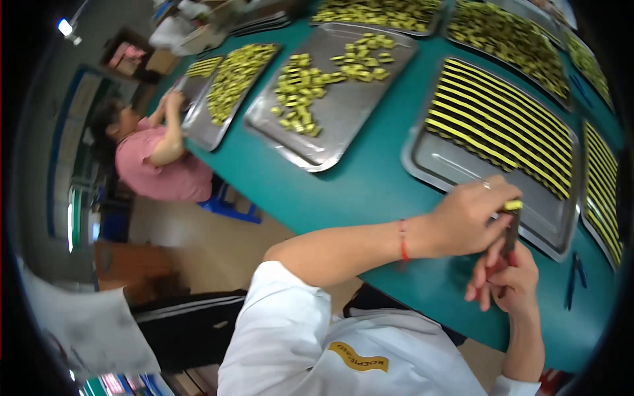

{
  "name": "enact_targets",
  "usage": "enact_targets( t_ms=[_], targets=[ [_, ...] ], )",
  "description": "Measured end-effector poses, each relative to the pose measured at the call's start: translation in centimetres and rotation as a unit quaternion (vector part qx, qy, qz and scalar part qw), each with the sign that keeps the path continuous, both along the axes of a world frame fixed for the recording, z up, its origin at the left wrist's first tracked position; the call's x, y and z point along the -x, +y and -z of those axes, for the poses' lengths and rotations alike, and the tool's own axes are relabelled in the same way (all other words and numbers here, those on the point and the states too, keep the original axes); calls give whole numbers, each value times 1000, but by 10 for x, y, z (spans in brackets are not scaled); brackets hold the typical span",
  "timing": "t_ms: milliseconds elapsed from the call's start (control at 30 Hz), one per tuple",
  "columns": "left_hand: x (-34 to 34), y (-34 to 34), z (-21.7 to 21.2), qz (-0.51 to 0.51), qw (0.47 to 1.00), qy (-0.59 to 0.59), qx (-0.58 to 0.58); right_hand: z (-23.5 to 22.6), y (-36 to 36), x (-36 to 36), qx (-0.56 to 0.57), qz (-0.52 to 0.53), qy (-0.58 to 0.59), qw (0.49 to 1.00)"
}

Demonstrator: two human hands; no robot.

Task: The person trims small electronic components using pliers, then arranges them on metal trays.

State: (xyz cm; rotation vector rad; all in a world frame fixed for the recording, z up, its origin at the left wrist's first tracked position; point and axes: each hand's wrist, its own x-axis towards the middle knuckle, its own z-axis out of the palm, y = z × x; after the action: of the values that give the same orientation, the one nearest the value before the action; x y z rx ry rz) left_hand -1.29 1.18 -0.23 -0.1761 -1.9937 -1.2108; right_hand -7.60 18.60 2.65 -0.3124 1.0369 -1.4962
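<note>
A small yellow piece (512, 205) is being worked over the near tray (436, 168)

The piece is pinched in the left hand (466, 218) fingers above the tray's near rim, on the green worktop (370, 185); a dark tool (510, 239) is gripped by the right hand (512, 280) just beneath. Placing into the yellow rows (502, 125) would call for careful alignment
</note>
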Motion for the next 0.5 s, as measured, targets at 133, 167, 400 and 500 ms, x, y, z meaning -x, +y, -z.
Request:
enact_targets(
  t_ms=[133,167,400,500],
  targets=[
    [-11,-12,-3,-43,998,-42,8,2,-14,8,36,-108,-52,992],
    [-13,-12,-2,-36,998,-42,-27,1,-17,8,38,-121,-58,990],
    [-9,-14,-10,-15,999,-38,35,-2,-14,9,48,-97,-39,993],
    [-9,-11,-11,-17,999,-35,37,-4,-13,10,27,-97,-16,995]
  ],
)
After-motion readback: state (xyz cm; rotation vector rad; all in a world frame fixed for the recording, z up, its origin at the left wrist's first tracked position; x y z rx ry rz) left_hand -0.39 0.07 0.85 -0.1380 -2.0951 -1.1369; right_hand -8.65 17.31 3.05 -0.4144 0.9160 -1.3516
